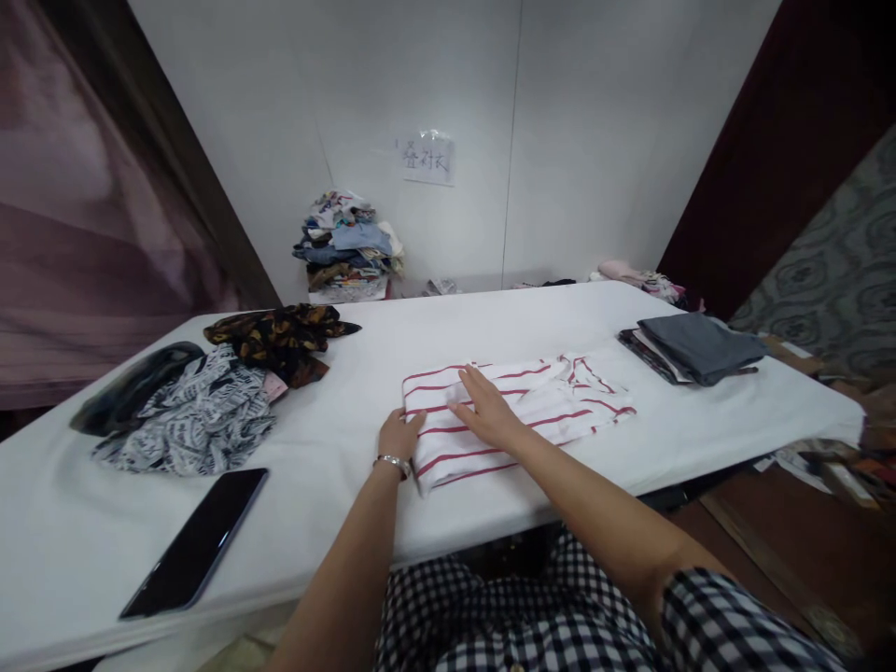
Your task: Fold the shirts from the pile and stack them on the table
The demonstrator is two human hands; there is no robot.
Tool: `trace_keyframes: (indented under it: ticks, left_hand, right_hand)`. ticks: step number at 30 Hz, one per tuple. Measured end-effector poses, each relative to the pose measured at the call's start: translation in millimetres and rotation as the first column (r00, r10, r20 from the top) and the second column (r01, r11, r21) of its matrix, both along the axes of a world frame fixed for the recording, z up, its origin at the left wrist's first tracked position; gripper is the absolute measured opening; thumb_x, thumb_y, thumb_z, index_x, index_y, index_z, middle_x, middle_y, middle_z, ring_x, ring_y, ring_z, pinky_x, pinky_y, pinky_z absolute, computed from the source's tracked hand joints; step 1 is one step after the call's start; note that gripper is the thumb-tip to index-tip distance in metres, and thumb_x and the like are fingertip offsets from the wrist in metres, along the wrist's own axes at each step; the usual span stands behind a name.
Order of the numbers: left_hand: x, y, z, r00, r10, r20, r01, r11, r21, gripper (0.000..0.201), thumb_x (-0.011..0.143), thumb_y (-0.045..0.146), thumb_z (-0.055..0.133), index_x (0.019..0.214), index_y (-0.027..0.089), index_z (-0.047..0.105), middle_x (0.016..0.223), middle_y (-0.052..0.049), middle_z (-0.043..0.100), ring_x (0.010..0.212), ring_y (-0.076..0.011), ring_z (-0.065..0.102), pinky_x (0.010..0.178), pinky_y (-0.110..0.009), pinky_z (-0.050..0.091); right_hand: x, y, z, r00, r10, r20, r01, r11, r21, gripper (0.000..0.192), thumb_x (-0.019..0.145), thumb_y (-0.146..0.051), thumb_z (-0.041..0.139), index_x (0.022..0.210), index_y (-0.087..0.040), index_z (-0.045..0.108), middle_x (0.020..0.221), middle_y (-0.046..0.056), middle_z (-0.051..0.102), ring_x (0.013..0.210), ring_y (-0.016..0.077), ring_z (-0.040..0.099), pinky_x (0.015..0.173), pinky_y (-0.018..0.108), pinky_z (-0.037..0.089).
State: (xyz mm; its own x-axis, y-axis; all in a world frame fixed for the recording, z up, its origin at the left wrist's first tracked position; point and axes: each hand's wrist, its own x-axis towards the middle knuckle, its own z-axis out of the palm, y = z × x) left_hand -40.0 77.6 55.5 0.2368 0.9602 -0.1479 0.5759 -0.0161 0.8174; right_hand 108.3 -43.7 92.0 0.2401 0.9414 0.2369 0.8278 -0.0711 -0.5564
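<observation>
A white shirt with thin red stripes [546,406] lies folded on the white table [490,327], its collar toward the right. My right hand [486,411] rests flat on its left half, fingers spread and pointing left. My left hand [400,436] sits at the shirt's near left corner, fingers curled on the edge of the fabric; a silver bracelet is on that wrist. I cannot tell whether the left fingers pinch the cloth or only press it.
A black phone [196,541] lies near the table's front left edge. Loose garments [200,411] and a dark patterned cloth [284,336] lie at left. Folded grey clothes [693,347] sit at right. A stack of clothes [346,247] stands by the back wall.
</observation>
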Motion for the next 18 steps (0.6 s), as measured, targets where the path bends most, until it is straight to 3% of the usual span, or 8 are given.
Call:
trace_keyframes:
  ticks: [3,5,7,10,13,15,18]
  left_hand:
    - [0,1,0.8,1.000,0.000,-0.012,0.000,1.000,0.006,0.044,0.076,0.036,0.064,0.114,0.014,0.060,0.111,-0.013,0.069,0.100,-0.0256,0.064,0.084,-0.032,0.048]
    - [0,1,1.5,1.000,-0.002,0.001,0.002,1.000,-0.001,0.043,0.076,0.036,0.065,0.113,0.014,0.061,0.110,-0.013,0.070,0.100,-0.0261,0.064,0.084,-0.032,0.048]
    - [0,2,2.3,1.000,-0.003,0.023,0.003,1.000,-0.017,0.041,0.075,0.036,0.066,0.109,0.014,0.063,0.109,-0.013,0.070,0.099,-0.0260,0.065,0.083,-0.032,0.048]
    - [0,3,2.8,0.998,-0.005,0.068,0.009,0.998,-0.065,0.036,0.074,0.036,0.067,0.102,0.013,0.065,0.107,-0.014,0.071,0.097,-0.0264,0.066,0.081,-0.032,0.049]
    - [-2,5,3.4,0.990,-0.008,0.141,0.028,0.990,-0.142,0.030,0.075,0.034,0.066,0.096,0.013,0.066,0.104,-0.014,0.072,0.094,-0.0256,0.067,0.076,-0.031,0.052]
    - [0,7,7.1,0.979,-0.016,0.205,0.056,0.980,-0.190,0.027,0.077,0.033,0.064,0.095,0.014,0.066,0.102,-0.013,0.073,0.090,-0.0243,0.069,0.072,-0.030,0.054]
    - [12,7,24.5,0.954,-0.038,0.297,0.107,0.970,-0.219,0.026,0.079,0.032,0.061,0.099,0.015,0.066,0.100,-0.012,0.073,0.086,-0.0228,0.069,0.069,-0.030,0.055]
  right_hand:
    - [0,24,-26.1,0.995,-0.079,0.060,0.090,0.973,-0.213,0.066,0.092,-0.050,0.041,0.144,-0.009,0.035,0.153,0.019,0.025,0.144,0.0305,0.015,0.114,0.049,0.013]
    - [2,30,-38.4,0.990,-0.088,0.114,0.115,0.960,-0.255,0.068,0.092,-0.052,0.041,0.143,-0.008,0.037,0.154,0.020,0.023,0.144,0.0314,0.013,0.115,0.049,0.009]
    - [5,32,-40.6,0.990,-0.081,0.117,0.110,0.957,-0.268,0.068,0.091,-0.053,0.040,0.142,-0.008,0.037,0.155,0.019,0.021,0.144,0.0311,0.013,0.115,0.048,0.008]
    - [9,27,-28.7,0.998,-0.066,0.024,0.070,0.951,-0.303,0.064,0.091,-0.051,0.042,0.141,-0.012,0.040,0.155,0.016,0.024,0.144,0.0296,0.015,0.115,0.048,0.012]
    - [9,16,-14.3,0.985,-0.109,-0.133,0.083,0.978,-0.190,0.066,0.090,-0.052,0.043,0.143,-0.013,0.039,0.155,0.014,0.023,0.145,0.0274,0.013,0.116,0.045,0.013]
    - [7,6,-8.5,0.935,-0.110,-0.337,0.079,0.991,-0.106,0.067,0.089,-0.054,0.045,0.143,-0.015,0.039,0.154,0.012,0.027,0.143,0.0248,0.021,0.115,0.041,0.019]
    - [6,-10,-1.9,0.697,-0.059,-0.714,0.037,0.998,-0.046,0.064,0.089,-0.056,0.046,0.143,-0.022,0.039,0.149,0.008,0.038,0.134,0.0208,0.040,0.109,0.036,0.034]
